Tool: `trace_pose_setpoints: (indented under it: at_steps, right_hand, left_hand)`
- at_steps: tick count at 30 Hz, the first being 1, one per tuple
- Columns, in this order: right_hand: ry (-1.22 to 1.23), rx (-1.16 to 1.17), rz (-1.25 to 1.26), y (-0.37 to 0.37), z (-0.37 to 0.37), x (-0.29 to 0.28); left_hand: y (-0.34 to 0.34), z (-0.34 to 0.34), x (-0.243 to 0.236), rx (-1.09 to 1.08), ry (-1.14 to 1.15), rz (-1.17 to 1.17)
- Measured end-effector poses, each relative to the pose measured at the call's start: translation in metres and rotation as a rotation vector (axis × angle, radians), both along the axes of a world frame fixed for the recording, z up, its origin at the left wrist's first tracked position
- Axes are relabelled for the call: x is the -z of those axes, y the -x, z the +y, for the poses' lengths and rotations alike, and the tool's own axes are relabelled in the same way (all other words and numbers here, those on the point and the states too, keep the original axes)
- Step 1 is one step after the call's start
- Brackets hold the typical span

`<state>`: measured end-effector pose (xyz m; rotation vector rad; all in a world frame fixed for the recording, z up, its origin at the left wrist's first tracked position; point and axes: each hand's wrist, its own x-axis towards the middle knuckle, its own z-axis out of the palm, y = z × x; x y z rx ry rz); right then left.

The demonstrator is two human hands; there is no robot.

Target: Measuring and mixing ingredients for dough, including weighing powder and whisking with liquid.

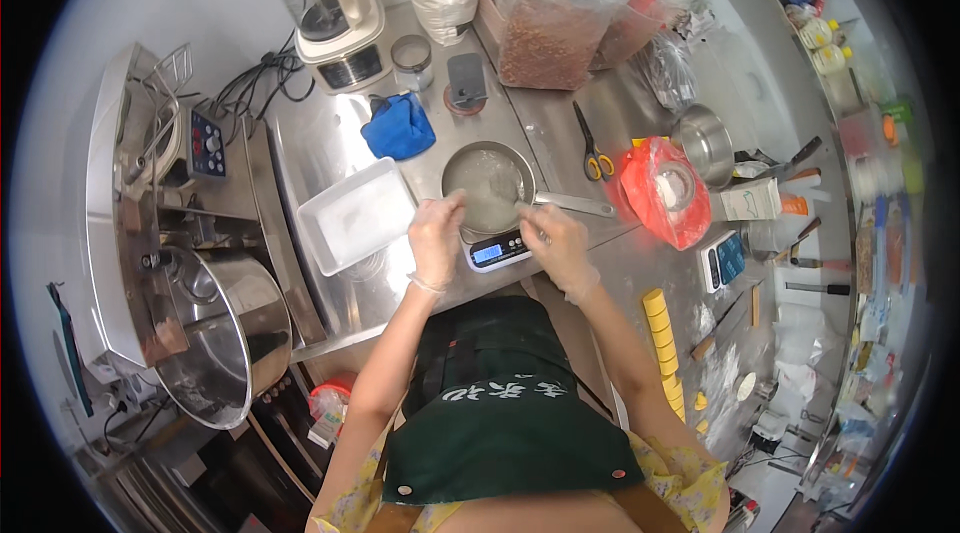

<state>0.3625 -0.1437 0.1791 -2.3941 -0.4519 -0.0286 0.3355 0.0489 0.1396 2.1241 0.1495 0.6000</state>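
My left hand [436, 238], in a clear glove, is closed at the left front rim of a steel pan [476, 166], fingertips pinched. My right hand [553, 239], also gloved, is closed at the pan's right front, near its long handle [590, 204]. What either pinch holds is too small or see-through to make out. Inside the pan is a pale, translucent substance. The pan rests on a digital scale [490, 254] with a lit display. A white rectangular tray [355, 214] lies left of the pan.
Behind are a blue cloth [398, 126], kettle appliance [325, 18], bagged granules [550, 38] and scissors [590, 148]. Right stand a red bag [645, 183], steel bowl [705, 138], second scale [722, 261] and yellow roll [659, 323]. A large mixing bowl [255, 353] is left.
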Motion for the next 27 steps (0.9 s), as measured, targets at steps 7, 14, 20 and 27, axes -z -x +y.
trace_pose_setpoints:
  at_steps: [7, 14, 20, 27]
  right_hand:
    - [-0.534, 0.14, 0.307, -0.01, -0.03, 0.054]
    - [-0.716, 0.235, 0.426, 0.008, -0.104, 0.026]
    - [-0.213, 0.888, -0.446, 0.065, -0.39, -0.094]
    - [0.004, 1.722, -1.157, 0.176, -0.693, -0.227]
  left_hand:
    - [-0.026, -0.026, -0.002, -0.038, -0.135, -0.006]
    - [-0.028, -0.011, 0.029, -0.003, -0.514, 0.106]
    - [-0.031, -0.038, 0.015, 0.061, -0.755, 0.052]
    - [-0.002, -0.072, -0.045, 0.033, -0.81, 0.084]
